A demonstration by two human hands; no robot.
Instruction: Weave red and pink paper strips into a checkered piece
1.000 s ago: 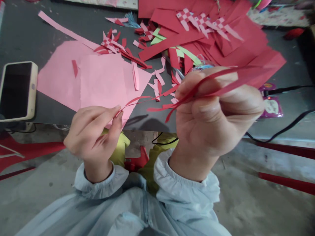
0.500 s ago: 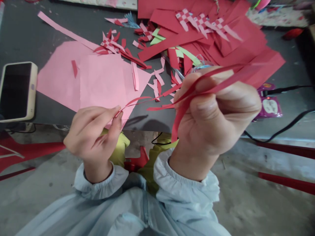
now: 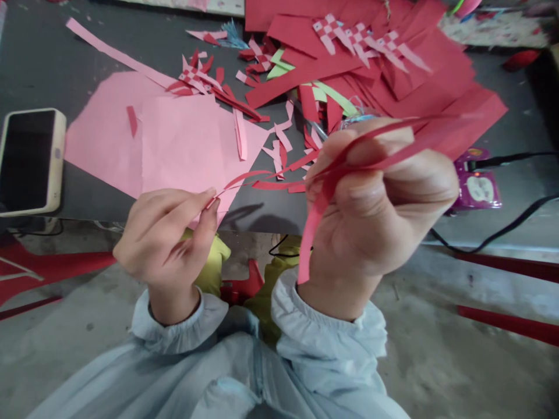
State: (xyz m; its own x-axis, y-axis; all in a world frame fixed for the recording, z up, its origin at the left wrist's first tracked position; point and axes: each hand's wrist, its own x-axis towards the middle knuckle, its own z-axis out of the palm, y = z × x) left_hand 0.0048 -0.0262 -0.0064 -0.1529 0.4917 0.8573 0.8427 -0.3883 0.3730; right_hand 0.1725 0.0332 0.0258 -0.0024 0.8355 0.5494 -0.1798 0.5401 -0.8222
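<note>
Between thumb and forefinger, my left hand [image 3: 170, 241] pinches the end of a thin red paper strip [image 3: 247, 175], over the near edge of the pink paper sheets [image 3: 181, 145]. My right hand [image 3: 375, 198], raised and closer to the camera, is closed on several red paper strips [image 3: 384, 160]. Some of these run out to the upper right, and one pinkish-red end [image 3: 311, 244] hangs down past the wrist. Another end sticks out leftward above the table. Where the strips cross inside the right fingers is hidden.
Woven red-and-pink paper fish [image 3: 194, 75] and offcuts lie beyond the pink sheets. Red paper [image 3: 437, 110] is piled at the back right. A phone [image 3: 30, 160] lies at the left, and a purple packet-like object [image 3: 478, 183] with a black cable at the right.
The strip end below my right hand hangs lower and further left. The leftward end has shifted slightly left and up. My right hand has moved a little left; the left stays still.
</note>
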